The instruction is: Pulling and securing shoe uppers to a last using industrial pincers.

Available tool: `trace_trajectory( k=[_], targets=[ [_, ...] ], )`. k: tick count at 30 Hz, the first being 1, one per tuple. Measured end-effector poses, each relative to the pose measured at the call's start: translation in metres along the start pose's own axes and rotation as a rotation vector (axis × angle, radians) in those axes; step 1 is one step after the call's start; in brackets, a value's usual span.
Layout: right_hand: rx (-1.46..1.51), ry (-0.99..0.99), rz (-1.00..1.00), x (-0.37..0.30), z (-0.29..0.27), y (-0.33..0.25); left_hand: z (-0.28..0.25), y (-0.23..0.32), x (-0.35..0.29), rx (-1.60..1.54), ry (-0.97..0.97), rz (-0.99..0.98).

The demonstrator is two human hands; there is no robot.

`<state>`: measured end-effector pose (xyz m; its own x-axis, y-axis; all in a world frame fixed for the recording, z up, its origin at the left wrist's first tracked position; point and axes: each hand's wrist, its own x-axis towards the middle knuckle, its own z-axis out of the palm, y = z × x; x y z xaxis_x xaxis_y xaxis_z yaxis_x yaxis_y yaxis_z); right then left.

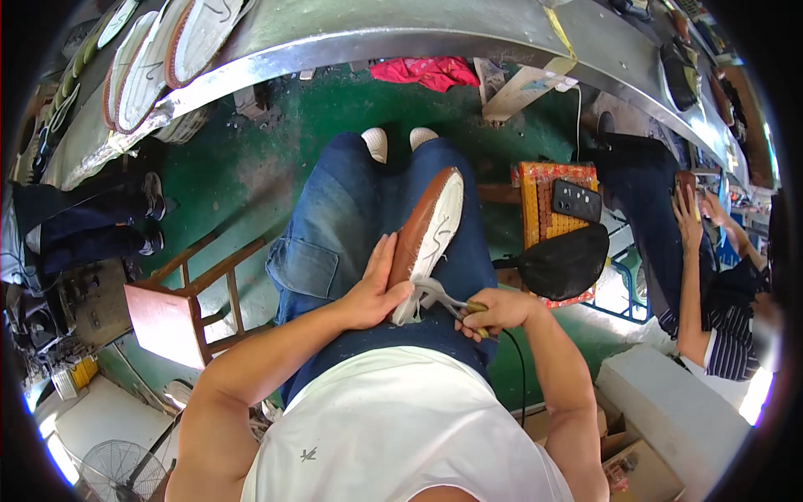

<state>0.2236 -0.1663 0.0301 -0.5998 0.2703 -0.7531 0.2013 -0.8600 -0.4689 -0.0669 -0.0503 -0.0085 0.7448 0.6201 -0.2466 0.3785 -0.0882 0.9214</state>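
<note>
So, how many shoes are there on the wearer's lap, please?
1: the brown-and-white shoe, over the right thigh, toe pointing away, left grip against its side, right grip holding a tool. I see none hidden.

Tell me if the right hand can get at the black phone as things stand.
Probably not readily: the right hand holds a pincer-like tool, and a black item lies between hand and phone.

Black rectangular phone [576, 201] and rounded black bag [567, 263] on orange beaded mat [539, 188], right side. Crumpled red cloth [427, 73] shows at grey metal tabletop [376, 18] edge. Round wire-cage fan [124, 468] lower left.
</note>
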Motion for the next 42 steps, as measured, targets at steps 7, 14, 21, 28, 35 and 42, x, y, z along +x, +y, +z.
trace_trajectory(
  k=[7, 14, 21, 28, 35, 42],
  targets=[
    [-0.128, 0.455, -0.075, -0.043, 0.043, -0.062, 0.002, 0.005, -0.002, -0.38, -0.051, -0.243],
    [-0.552, 0.771, -0.411, 0.003, 0.054, -0.061, -0.018, 0.015, 0.001, -0.251, -0.141, -0.24],
    [-0.405, 0.71, -0.444, 0.013, 0.053, -0.037, -0.038, -0.001, 0.005, -0.386, -0.164, -0.054],
    [0.109, 0.751, -0.527, 0.029, 0.025, 0.014, -0.144, 0.124, 0.014, -1.069, -0.133, -0.13],
    [0.34, 0.584, -0.518, 0.028, -0.022, -0.005, -0.286, 0.264, 0.252, -0.582, 0.074, 0.043],
    [0.405, 0.557, -0.514, 0.028, -0.056, -0.025, -0.374, 0.227, 0.469, 1.465, 0.599, 0.309]
  ],
)
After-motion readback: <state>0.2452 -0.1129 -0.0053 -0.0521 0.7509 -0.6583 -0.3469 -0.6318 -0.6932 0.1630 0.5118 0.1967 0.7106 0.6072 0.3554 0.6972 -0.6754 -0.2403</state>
